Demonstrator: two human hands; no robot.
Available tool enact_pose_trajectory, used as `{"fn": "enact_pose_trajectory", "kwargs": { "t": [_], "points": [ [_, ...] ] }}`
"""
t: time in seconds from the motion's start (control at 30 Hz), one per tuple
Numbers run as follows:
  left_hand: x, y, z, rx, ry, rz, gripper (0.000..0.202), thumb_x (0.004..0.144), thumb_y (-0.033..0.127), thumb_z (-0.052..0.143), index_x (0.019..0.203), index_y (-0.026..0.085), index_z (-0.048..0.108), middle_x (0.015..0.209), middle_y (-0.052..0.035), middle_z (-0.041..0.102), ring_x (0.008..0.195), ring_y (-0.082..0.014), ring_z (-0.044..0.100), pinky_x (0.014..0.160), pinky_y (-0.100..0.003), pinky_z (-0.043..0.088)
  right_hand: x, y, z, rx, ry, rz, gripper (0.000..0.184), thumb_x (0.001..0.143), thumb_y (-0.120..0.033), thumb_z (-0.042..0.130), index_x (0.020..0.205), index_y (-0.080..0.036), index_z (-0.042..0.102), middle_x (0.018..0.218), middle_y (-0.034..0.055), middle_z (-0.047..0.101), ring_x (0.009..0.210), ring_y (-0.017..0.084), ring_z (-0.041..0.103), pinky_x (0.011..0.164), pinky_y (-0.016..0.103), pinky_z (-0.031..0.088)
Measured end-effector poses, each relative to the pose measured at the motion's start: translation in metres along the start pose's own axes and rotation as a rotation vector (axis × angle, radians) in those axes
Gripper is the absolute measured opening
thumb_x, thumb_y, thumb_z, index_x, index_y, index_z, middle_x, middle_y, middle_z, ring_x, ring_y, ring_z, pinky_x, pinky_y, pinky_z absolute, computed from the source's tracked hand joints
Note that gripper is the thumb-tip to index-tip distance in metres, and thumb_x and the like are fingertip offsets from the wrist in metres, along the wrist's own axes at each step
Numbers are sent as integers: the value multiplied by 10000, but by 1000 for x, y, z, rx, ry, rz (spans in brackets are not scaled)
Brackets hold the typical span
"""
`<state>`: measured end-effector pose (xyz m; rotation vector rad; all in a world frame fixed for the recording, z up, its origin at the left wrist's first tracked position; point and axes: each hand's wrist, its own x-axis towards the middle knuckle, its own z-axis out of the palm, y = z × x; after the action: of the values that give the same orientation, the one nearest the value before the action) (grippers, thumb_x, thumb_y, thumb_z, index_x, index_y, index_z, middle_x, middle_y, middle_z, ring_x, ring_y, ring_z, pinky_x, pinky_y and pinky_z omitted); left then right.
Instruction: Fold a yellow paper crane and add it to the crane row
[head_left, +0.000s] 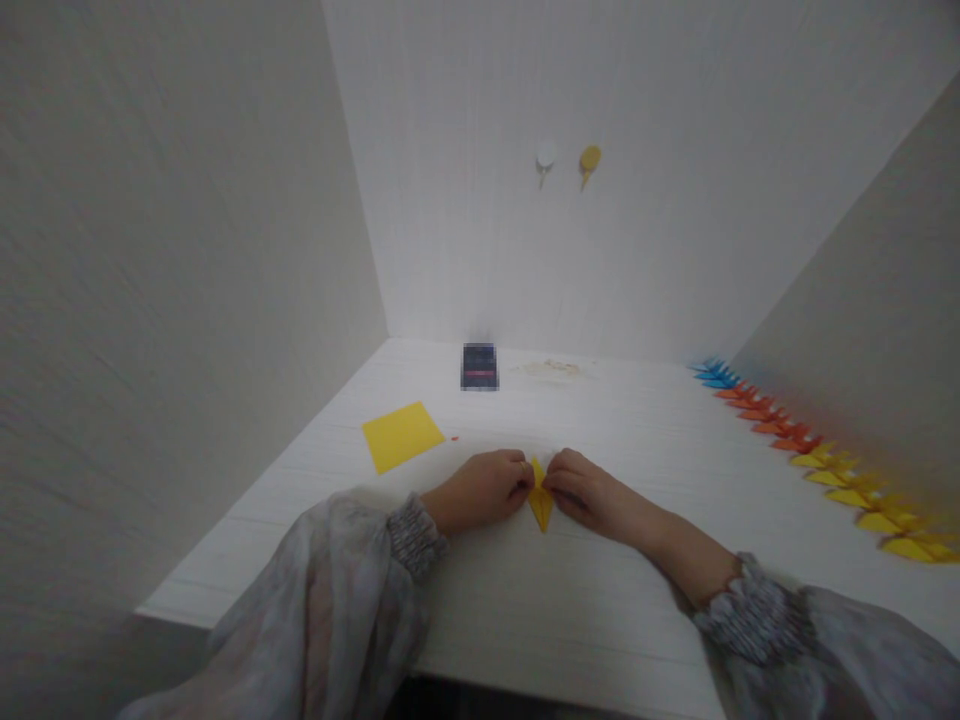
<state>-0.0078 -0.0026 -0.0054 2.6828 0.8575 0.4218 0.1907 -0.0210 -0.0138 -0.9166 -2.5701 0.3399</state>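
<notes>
Across the white counter (600, 610), the folded yellow paper (541, 512) lies between your left hand (491, 488) and right hand (591, 492), both equally near, each grip pinching one side edge, while the paper's long axis points roughly toward you, near tip free.

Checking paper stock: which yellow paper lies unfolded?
The yellow sheet, beyond the left sleeve; the yellow piece between left hand and right hand is folded, as are the yellow figures by the right wall.
</notes>
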Motion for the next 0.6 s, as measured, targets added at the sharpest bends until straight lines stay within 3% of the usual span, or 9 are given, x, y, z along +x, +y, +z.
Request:
{"fn": "enact_pose_trajectory", "kwargs": {
  "t": [0.3,0.5,0.6],
  "points": [
    [-1,7,-8,264,-81,147,192,774,190,413,807,165,600,830,-53,545,745,-157,520,671,-275,409,-3,-2,-5,10,-50,-2,254,803,-128,405,823,-195,649,825,76,530,788,174,485,722,334,401],
    [0,11,-6,307,-83,151,181,757,200,428,848,166,580,841,-51,531,713,-153,520,646,-275,412,-5,-2,-6,82,-28,34,356,667,22,403,906,-178,577,887,73,518,860,176,474,781,334,406],
    [1,10,-4,312,-85,147,175,743,202,439,846,167,576,839,-47,532,696,-149,519,630,-270,410,-5,-2,-4,65,-20,50,395,653,27,403,958,-170,560,892,80,518,865,181,470,787,337,406]
  ]
}}
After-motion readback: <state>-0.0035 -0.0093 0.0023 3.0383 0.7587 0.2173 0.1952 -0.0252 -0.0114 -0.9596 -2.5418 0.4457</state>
